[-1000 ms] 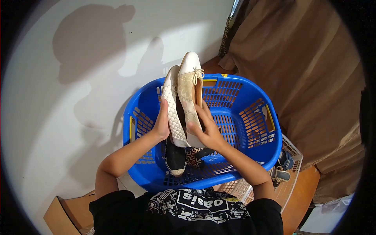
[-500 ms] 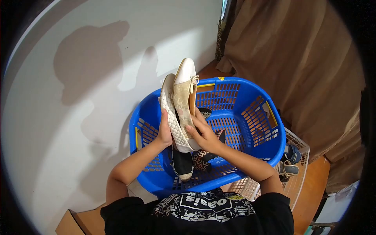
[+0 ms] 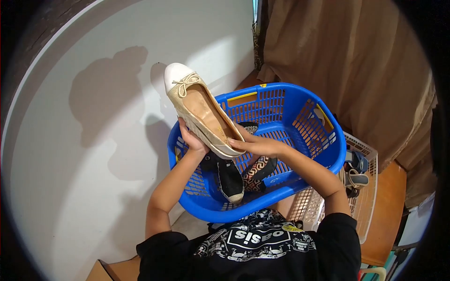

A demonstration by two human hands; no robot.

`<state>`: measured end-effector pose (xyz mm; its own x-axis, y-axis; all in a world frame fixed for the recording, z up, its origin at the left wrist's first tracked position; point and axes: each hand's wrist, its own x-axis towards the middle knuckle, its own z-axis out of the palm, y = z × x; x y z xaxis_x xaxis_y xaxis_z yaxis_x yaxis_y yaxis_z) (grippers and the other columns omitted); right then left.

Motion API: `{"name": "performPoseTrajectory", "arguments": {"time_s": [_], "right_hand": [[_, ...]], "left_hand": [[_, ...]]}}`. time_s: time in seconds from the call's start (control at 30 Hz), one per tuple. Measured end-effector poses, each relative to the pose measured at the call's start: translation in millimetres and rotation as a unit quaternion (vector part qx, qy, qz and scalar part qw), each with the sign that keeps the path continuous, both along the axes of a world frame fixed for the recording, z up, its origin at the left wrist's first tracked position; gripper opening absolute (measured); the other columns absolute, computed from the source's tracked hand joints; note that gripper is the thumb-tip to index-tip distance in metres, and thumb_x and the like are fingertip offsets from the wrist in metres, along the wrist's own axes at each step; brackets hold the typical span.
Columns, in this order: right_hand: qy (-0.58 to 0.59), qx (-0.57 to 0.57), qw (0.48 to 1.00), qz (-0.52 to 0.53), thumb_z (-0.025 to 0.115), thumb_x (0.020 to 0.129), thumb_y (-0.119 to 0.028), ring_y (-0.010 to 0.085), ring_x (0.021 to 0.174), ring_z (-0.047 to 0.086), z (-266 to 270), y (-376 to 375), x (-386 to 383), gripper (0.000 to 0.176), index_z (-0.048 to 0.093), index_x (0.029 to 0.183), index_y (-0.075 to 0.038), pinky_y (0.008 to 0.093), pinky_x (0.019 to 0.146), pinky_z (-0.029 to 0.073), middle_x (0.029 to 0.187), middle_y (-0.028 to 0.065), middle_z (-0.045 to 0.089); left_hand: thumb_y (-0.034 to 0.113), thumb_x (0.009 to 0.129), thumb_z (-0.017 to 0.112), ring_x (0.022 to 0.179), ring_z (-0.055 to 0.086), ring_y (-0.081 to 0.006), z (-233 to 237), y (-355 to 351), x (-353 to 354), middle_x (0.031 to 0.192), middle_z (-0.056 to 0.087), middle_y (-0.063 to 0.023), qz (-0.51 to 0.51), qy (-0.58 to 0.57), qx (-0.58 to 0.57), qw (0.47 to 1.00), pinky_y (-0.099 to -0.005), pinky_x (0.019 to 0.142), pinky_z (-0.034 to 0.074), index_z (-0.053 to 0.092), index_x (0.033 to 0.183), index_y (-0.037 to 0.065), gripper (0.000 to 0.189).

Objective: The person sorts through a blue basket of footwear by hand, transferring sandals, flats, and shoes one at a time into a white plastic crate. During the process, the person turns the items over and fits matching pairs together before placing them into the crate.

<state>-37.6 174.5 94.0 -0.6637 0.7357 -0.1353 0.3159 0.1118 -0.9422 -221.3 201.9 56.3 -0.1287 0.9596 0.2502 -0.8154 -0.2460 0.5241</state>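
Above the basket I hold a beige ballet flat (image 3: 201,110) with a white toe cap and a thin bow, its toe pointing up and to the left and its insole facing me. My left hand (image 3: 191,139) grips its left side near the heel. My right hand (image 3: 258,144) is closed on the heel, thumb inside the opening. The second flat is mostly hidden behind this one. Below, in the blue basket (image 3: 220,215), lie a black espadrille (image 3: 229,180) and a black shoe with an orange and white pattern (image 3: 260,171).
To the right, a white plastic basket (image 3: 370,196) holds blue-grey shoes (image 3: 358,168) on a wooden surface (image 3: 389,206). A pale wall (image 3: 112,154) rises at the left, and a brown curtain (image 3: 347,70) hangs at the back right. A cardboard box (image 3: 112,269) sits at the lower left.
The flats, seen side by side from the side before, have been turned so that one's inside faces me and covers the other. Their toes have swung left.
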Motion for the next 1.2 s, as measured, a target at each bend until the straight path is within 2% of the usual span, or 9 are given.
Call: {"name": "performPoseTrajectory", "arguments": {"time_s": [0.07, 0.13, 0.27, 0.37, 0.53, 0.63, 0.77, 0.93, 1.2], "right_hand": [[0.018, -0.222, 0.975, 0.000, 0.051, 0.073, -0.060, 0.0381, 0.108, 0.042, 8.4, -19.0, -1.3, 0.094, -0.003, 0.135, -0.015, 0.0426, 0.073, 0.049, 0.133, 0.0242, 0.019], [0.070, -0.234, 0.969, -0.039, 0.051, 0.075, -0.058, 0.0367, 0.106, 0.044, -8.3, -30.0, -0.6, 0.086, 0.003, 0.134, -0.019, 0.0455, 0.076, 0.047, 0.130, 0.0193, 0.027], [0.322, -0.401, 0.856, -0.052, 0.054, 0.079, -0.044, 0.0318, 0.101, 0.048, -25.9, -49.8, -3.5, 0.060, 0.028, 0.125, -0.015, 0.0442, 0.084, 0.043, 0.118, 0.0119, 0.040], [0.422, -0.384, 0.808, -0.146, 0.057, 0.080, -0.032, 0.0224, 0.097, 0.051, -22.5, -63.1, -3.7, 0.039, 0.044, 0.111, -0.012, 0.0373, 0.081, 0.047, 0.102, 0.0063, 0.052], [0.448, -0.338, 0.801, -0.209, 0.053, 0.079, -0.028, 0.0220, 0.098, 0.051, -7.0, -82.1, 39.2, 0.046, 0.041, 0.117, -0.006, 0.0319, 0.085, 0.042, 0.109, 0.0119, 0.051], [0.446, -0.311, 0.804, -0.239, 0.053, 0.078, -0.026, 0.0196, 0.098, 0.051, -9.4, -98.3, 89.3, 0.048, 0.040, 0.118, -0.004, 0.0296, 0.083, 0.041, 0.109, 0.0110, 0.052], [0.423, -0.104, 0.835, -0.336, 0.052, 0.079, -0.026, 0.0158, 0.106, 0.042, 2.2, -145.9, 149.8, 0.054, 0.030, 0.126, -0.009, 0.0303, 0.084, 0.038, 0.118, 0.0062, 0.041], [0.340, 0.011, 0.824, -0.453, 0.047, 0.080, -0.028, 0.0179, 0.112, 0.039, -19.1, -219.3, 224.4, 0.051, 0.034, 0.124, -0.005, 0.0286, 0.092, 0.032, 0.120, 0.0087, 0.042], [0.272, 0.030, 0.697, -0.663, 0.044, 0.083, -0.028, 0.0130, 0.103, 0.043, -75.8, -328.6, 313.0, 0.044, 0.039, 0.121, -0.006, 0.0273, 0.084, 0.037, 0.112, 0.0051, 0.047]], "left_hand": [[0.057, 0.082, 0.029, 0.109, 0.045, -0.0290, 6.0, -5.1, 1.5, 0.122, 0.043, -0.0140, 0.012, 0.016, -0.028, 0.999, -0.0409, 0.092, 0.035, 0.034, 0.125, 0.006, 0.067], [0.059, 0.080, 0.032, 0.109, 0.044, -0.0287, 9.8, -10.6, 6.0, 0.122, 0.043, -0.0129, -0.034, -0.024, 0.011, 0.999, -0.0409, 0.093, 0.034, 0.034, 0.125, 0.007, 0.069], [0.056, 0.080, 0.033, 0.111, 0.042, -0.0276, 10.8, -23.4, 13.3, 0.122, 0.042, -0.0123, -0.076, -0.058, -0.013, 0.995, -0.0395, 0.094, 0.033, 0.037, 0.124, 0.007, 0.066], [0.056, 0.079, 0.033, 0.112, 0.041, -0.0267, 16.9, -25.7, 18.5, 0.123, 0.042, -0.0109, -0.102, -0.045, 0.045, 0.993, -0.0394, 0.095, 0.032, 0.037, 0.124, 0.008, 0.066], [0.060, 0.079, 0.031, 0.119, 0.034, -0.0249, 37.9, -44.2, 28.3, 0.130, 0.034, -0.0081, -0.100, -0.008, -0.043, 0.994, -0.0387, 0.098, 0.026, 0.031, 0.128, 0.009, 0.070], [0.064, 0.078, 0.028, 0.122, 0.028, -0.0241, 53.2, -63.7, 40.4, 0.135, 0.028, -0.0072, -0.231, 0.090, -0.023, 0.969, -0.0433, 0.099, 0.022, 0.025, 0.133, 0.012, 0.075], [0.072, 0.074, 0.026, 0.123, 0.028, -0.0261, 58.2, -100.6, 73.4, 0.136, 0.026, -0.0092, -0.274, 0.139, 0.020, 0.951, -0.0444, 0.099, 0.028, 0.020, 0.133, 0.010, 0.086], [0.056, 0.068, 0.058, 0.122, 0.031, -0.0238, 15.9, -161.5, 127.9, 0.133, 0.030, -0.0084, -0.281, 0.279, -0.042, 0.917, -0.0420, 0.098, 0.032, 0.020, 0.132, 0.006, 0.089], [0.017, 0.087, 0.048, 0.117, 0.037, -0.0204, -37.4, -198.7, 262.3, 0.126, 0.038, -0.0076, -0.488, 0.221, -0.138, 0.833, -0.0404, 0.098, 0.029, 0.026, 0.128, 0.006, 0.048]]}}
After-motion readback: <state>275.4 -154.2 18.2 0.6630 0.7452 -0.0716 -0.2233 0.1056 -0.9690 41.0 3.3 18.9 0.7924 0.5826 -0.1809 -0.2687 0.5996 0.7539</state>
